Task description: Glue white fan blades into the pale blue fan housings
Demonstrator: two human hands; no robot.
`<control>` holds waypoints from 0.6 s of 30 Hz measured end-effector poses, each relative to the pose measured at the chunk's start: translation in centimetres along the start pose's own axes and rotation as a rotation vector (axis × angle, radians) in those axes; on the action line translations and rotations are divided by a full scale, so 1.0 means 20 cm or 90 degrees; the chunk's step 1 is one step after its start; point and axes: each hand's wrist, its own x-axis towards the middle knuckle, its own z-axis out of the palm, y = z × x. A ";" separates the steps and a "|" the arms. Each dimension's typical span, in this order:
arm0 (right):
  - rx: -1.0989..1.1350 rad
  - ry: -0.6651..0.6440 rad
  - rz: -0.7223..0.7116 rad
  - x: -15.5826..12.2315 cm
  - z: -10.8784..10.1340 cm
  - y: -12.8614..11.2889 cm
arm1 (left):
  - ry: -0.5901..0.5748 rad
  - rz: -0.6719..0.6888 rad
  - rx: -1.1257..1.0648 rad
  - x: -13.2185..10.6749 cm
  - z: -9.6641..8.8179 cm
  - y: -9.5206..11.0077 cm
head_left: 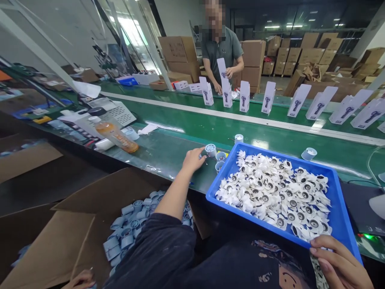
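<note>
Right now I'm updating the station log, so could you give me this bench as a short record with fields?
Left hand: fingertips at a pale blue round part; grip unclear
Right hand: at the near right of the blue tray; hold unclear
Tray contents: heaped white fan wheels
Lower left: open cardboard box with blue round parts
Opposite: co-worker behind white cartons

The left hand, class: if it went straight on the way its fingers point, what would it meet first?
Probably the pale blue round part right in front of the left hand; whether they already touch is unclear.
</note>
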 end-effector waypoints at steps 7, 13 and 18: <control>0.024 -0.011 -0.037 0.11 0.01 -0.06 | 0.022 0.016 -0.036 -0.26 0.05 0.02; 0.021 0.018 -0.020 0.10 0.00 -0.09 | -0.007 -0.010 0.018 -0.37 -0.12 0.12; -0.019 0.129 0.019 0.08 -0.08 -0.05 | 0.178 0.037 -0.372 -0.44 -0.26 0.13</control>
